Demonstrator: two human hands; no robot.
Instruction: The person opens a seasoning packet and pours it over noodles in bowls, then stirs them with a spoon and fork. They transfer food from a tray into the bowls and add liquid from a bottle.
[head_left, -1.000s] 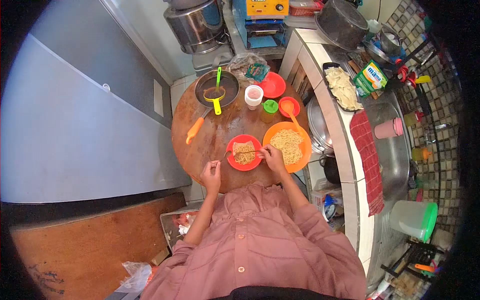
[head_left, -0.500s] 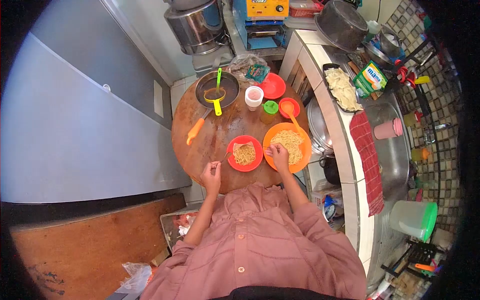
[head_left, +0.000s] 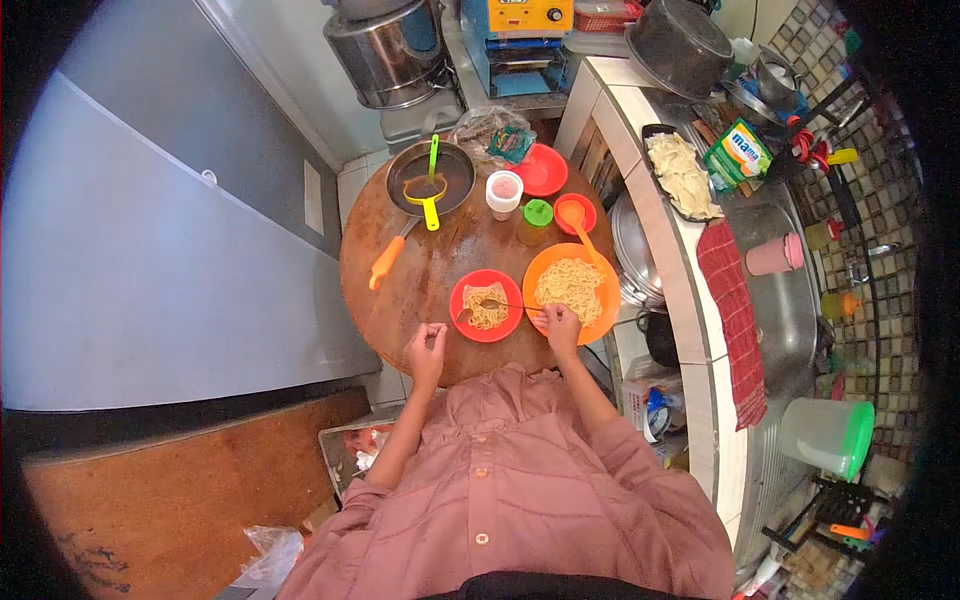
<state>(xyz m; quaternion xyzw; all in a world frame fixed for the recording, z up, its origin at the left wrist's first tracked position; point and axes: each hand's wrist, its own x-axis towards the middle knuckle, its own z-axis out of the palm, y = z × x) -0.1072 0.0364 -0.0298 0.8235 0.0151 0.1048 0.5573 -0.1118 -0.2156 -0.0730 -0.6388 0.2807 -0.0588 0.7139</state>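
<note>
A red plate [head_left: 486,335] on the round wooden table holds noodles [head_left: 487,316] and a pale, flat piece at their upper edge. At its lower left, my left hand [head_left: 428,348] is closed on the handle of a fork or spoon whose tip reaches the plate's left side. My right hand [head_left: 560,327] pinches a spoon [head_left: 492,303], its bowl over the noodles. That hand is above the lower left rim of an orange plate [head_left: 598,330], which bears more noodles [head_left: 570,287]. An orange ladle [head_left: 584,233] rests from a small red bowl toward this plate.
A pan [head_left: 455,178] with a yellow-green strainer stands at the table's back left. Near it are a white cup [head_left: 503,191], a green-lidded jar [head_left: 537,213] and a red plate [head_left: 541,172]. Right is a counter with a red cloth [head_left: 731,320] and a sink.
The spoon in my right hand now extends left over the red plate's noodles; before, it was hardly visible at my fingers. My left hand has barely moved. The whole view has shifted slightly.
</note>
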